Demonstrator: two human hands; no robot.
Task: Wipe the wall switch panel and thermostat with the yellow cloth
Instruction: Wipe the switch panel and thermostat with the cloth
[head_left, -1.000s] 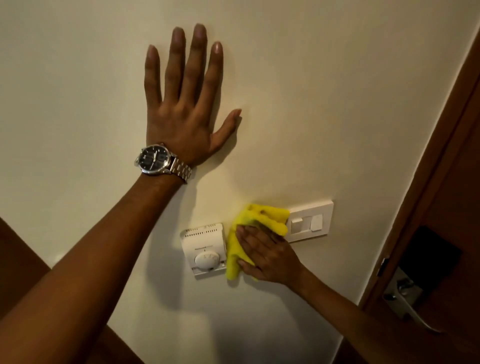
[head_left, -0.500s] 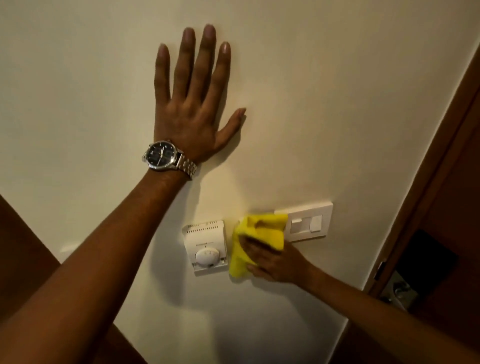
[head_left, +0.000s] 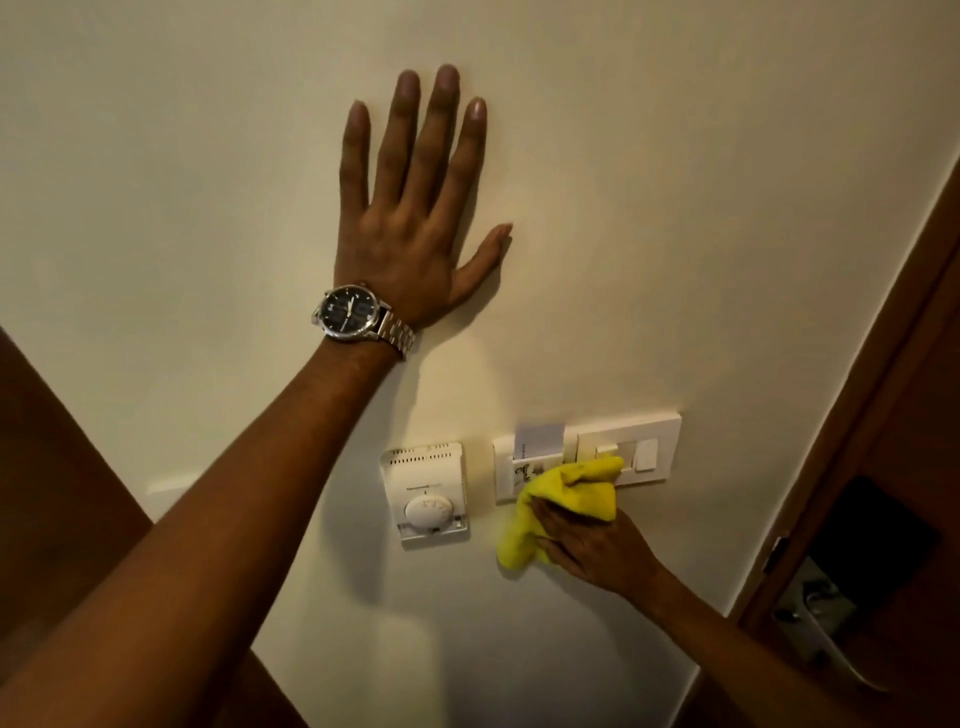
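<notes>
Right hand (head_left: 592, 545) is found closed on the yellow cloth (head_left: 566, 499), which is bunched under the fingers and pressed against the wall (head_left: 675, 208). The cloth's upper fold is seen to overlap the lower edge of the wall switch panel (head_left: 623, 431), directly above the hand, with a loose tail hanging just to its left. A card (head_left: 537, 441) is noted standing in the slot at the panel's left end, just above the cloth; the rocker switch (head_left: 645, 455) lies just beyond the cloth's upper right corner and is not covered. The thermostat (head_left: 426, 493) is mounted near the hand on its left, apart from the cloth and untouched at this moment.

Left hand (head_left: 410, 228) is observed well above and to the left, laid open and flat on the bare wall, fingers spread, gripping nothing; a wristwatch (head_left: 350, 312) is worn on that wrist. A wooden door (head_left: 924, 415) with a metal handle (head_left: 826, 634) is recorded to the right of the working hand.

The panel wipe is judged to be in hand and incomplete. It is advised that the cloth be spread flatter so more of the face is covered per pass, that pressure be kept light over the rocker so it is not tripped, and that the card be skirted so it is not dislodged. The thermostat's dial should be wiped without being turned.
</notes>
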